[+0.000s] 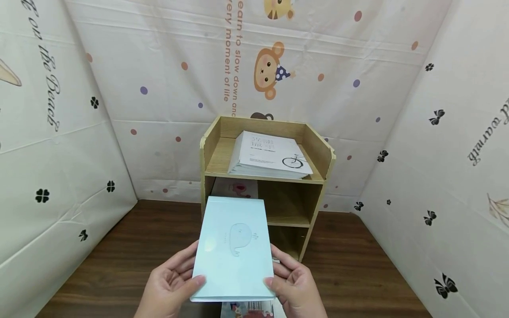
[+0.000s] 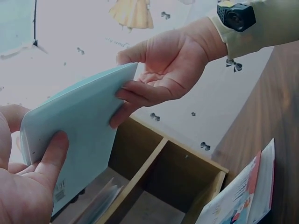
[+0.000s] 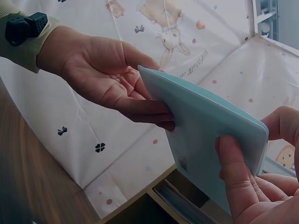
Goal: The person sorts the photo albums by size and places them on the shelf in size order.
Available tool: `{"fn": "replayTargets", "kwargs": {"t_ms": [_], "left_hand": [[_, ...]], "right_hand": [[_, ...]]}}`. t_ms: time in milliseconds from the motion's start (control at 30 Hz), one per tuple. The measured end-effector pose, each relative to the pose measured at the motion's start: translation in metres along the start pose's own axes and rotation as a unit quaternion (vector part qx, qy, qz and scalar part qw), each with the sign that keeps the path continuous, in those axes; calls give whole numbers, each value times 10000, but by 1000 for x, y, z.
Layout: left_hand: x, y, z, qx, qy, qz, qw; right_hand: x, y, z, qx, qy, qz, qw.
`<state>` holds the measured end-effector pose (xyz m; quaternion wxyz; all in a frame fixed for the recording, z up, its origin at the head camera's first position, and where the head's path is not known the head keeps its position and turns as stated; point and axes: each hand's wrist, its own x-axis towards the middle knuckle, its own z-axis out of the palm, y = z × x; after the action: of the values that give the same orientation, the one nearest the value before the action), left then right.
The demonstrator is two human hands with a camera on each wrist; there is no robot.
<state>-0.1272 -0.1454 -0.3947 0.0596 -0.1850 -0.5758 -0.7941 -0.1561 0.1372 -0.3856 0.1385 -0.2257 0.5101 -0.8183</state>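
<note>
A light blue notebook [image 1: 234, 256] with a whale drawn on its cover is held up in front of a small wooden shelf [image 1: 262, 179]. My left hand [image 1: 172, 282] pinches its near left corner, thumb on the cover and fingers underneath. At the near right corner my right hand [image 1: 297, 282] grips it the same way. From the left wrist view the notebook's plain underside [image 2: 88, 126] shows, with a small barcode low on it. The right wrist view shows the notebook [image 3: 201, 135] closed between both hands. It hides part of the shelf's lower left.
On the shelf's top lies a stack of white books [image 1: 274, 154] with a bicycle on the cover. A book with a pink picture [image 1: 234, 187] lies in the middle compartment's left. Below the notebook, a colourful book [image 1: 248, 310] lies on the dark wooden table [image 1: 358, 265]. Printed cloth walls surround it.
</note>
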Motion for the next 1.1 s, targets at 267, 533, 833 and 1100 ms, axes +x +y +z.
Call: {"fn": "replayTargets", "kwargs": {"t_ms": [267, 533, 833, 1100], "left_hand": [[5, -2, 10, 30, 113, -322, 9994], [10, -5, 20, -46, 28, -431, 9991], [17, -13, 30, -215, -153, -515, 9983], [22, -20, 39, -227, -173, -535, 9982]], "right_hand": [[-4, -7, -8, -205, 322, 237, 9990], [-8, -10, -18, -116, 238, 117, 9996], [-13, -11, -33, -234, 438, 195, 9986], [-19, -12, -46, -102, 355, 116, 9993]]}}
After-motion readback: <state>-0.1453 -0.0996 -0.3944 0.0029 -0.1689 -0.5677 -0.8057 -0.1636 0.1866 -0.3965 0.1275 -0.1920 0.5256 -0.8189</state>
